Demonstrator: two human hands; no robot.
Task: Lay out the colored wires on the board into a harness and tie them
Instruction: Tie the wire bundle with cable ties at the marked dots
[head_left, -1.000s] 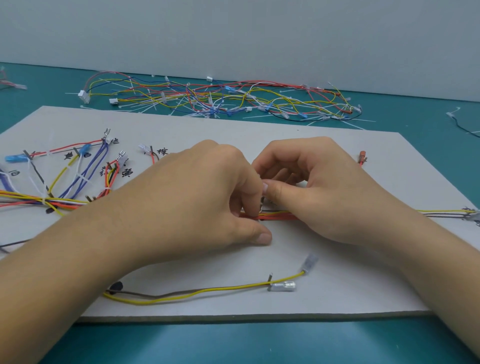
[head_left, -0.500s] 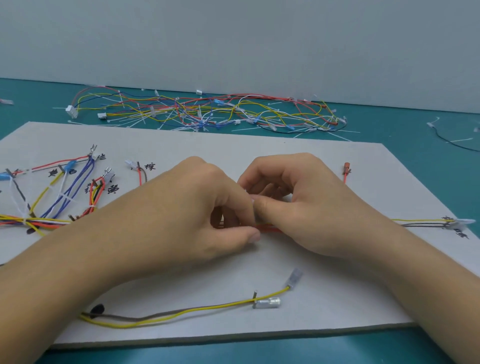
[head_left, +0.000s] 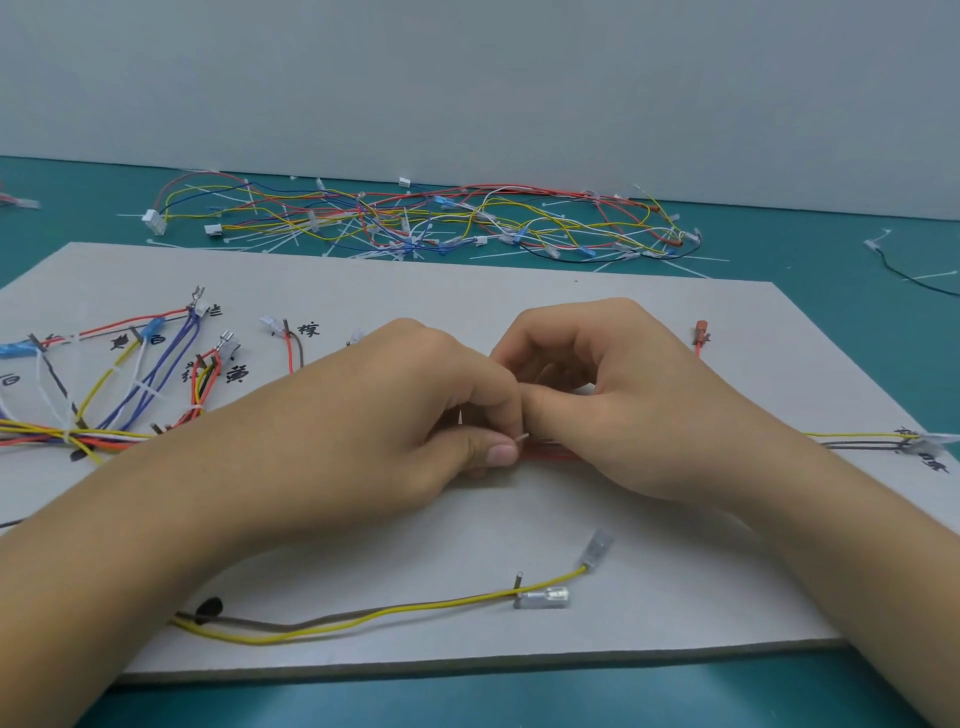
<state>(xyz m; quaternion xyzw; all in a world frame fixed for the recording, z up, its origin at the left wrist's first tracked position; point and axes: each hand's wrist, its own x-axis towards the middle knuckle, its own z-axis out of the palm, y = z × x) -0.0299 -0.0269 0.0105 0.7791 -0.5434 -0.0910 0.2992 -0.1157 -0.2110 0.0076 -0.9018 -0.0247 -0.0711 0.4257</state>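
Pinching a thin white cable tie (head_left: 522, 438) between thumb and forefinger, my left hand (head_left: 395, 415) meets my right hand (head_left: 623, 405), whose curled fingers grip the red wire bundle (head_left: 550, 455) lying across the middle of the grey board (head_left: 519, 312); a yellow-and-brown wire pair (head_left: 363, 616) lies nearer me.

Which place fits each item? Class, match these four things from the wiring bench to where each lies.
Things: 1 tangled harness pile; 2 yellow-and-brown wire pair; 3 purple wires; 4 red terminal.
Places: A near edge of the board; B board's left part; C teal table behind the board; D board, beyond the right hand.
Pairs: 1-C, 2-A, 3-B, 4-D.
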